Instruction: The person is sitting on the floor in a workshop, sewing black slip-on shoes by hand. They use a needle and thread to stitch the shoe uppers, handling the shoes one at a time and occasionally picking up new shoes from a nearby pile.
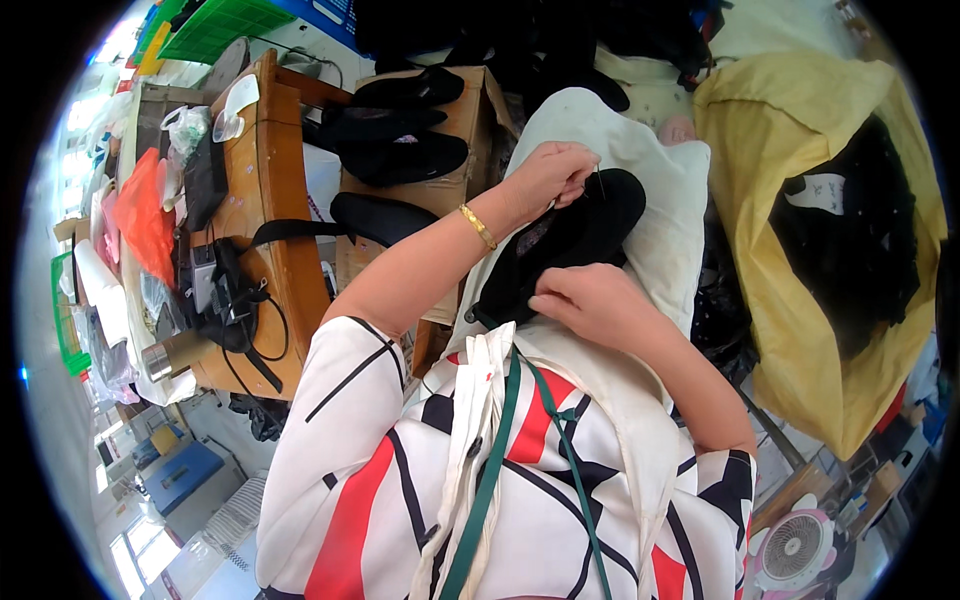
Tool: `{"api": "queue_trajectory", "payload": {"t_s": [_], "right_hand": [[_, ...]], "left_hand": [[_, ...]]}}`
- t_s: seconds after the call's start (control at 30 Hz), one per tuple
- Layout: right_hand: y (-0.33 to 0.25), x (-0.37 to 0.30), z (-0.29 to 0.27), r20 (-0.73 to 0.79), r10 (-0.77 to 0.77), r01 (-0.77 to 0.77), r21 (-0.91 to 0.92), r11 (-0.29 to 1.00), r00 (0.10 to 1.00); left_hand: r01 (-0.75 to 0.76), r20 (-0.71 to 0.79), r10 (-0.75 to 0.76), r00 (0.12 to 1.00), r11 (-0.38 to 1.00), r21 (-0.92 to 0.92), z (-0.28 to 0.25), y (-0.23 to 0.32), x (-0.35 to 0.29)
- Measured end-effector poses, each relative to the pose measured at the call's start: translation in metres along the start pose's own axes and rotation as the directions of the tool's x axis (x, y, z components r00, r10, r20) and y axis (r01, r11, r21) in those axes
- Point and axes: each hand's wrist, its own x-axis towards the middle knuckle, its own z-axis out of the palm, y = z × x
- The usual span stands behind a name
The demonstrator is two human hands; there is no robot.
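A black cloth shoe [615, 212] lies on a white padded cloth [665, 240] over my lap, its patterned lining showing in the opening. My left hand [556, 178], with a gold bracelet on the wrist, is closed in a pinch just above the shoe's upper. A thin line, perhaps a needle or thread, shows beside its fingertips; what the pinch holds is too small to tell. Lower down, my right hand [590, 303] rests with curled fingers on the near part of the shoe, gripping its edge.
Several black shoes [405, 158] sit on a cardboard box [455, 180] beyond my left arm. A wooden table [285, 190] with a black bag [228, 290] and cables is at left. On the right stands a yellow sack [780, 290] of black items, with a fan [797, 545] below.
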Motion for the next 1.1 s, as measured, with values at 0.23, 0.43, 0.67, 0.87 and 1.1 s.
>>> {"api": "queue_trajectory", "payload": {"t_s": [0.23, 0.43, 0.67, 0.87, 1.1], "right_hand": [[-0.011, 0.025, 0.009, -0.129, -0.284, 0.306, 0.198, 0.931, 0.95], [-0.022, 0.033, 0.024, 0.025, 0.033, -0.031, -0.061, 0.998, 0.999], [0.004, 0.045, 0.073, 0.335, 0.035, 0.156, -0.525, 0.837, 0.941], [0.007, -0.001, 0.019, 0.111, 0.094, -0.066, -0.235, 0.97, 0.989], [0.012, -0.029, -0.016, -0.385, 0.111, -0.172, -0.127, 0.977, 0.916]], "left_hand": [[0.02, 0.007, -0.02, 1.0, 0.999, 0.03, -0.005, 0.003, 0.009], [0.058, -0.034, -0.056, 0.998, 0.997, 0.047, 0.0, 0.002, 0.002], [0.009, -0.018, -0.007, 1.0, 0.995, 0.101, 0.006, -0.001, 0.001], [-0.074, -0.082, 0.081, 0.993, 0.993, 0.092, 0.014, 0.001, -0.028], [-0.089, -0.139, 0.083, 0.987, 0.995, -0.037, 0.01, -0.016, -0.069]]}}
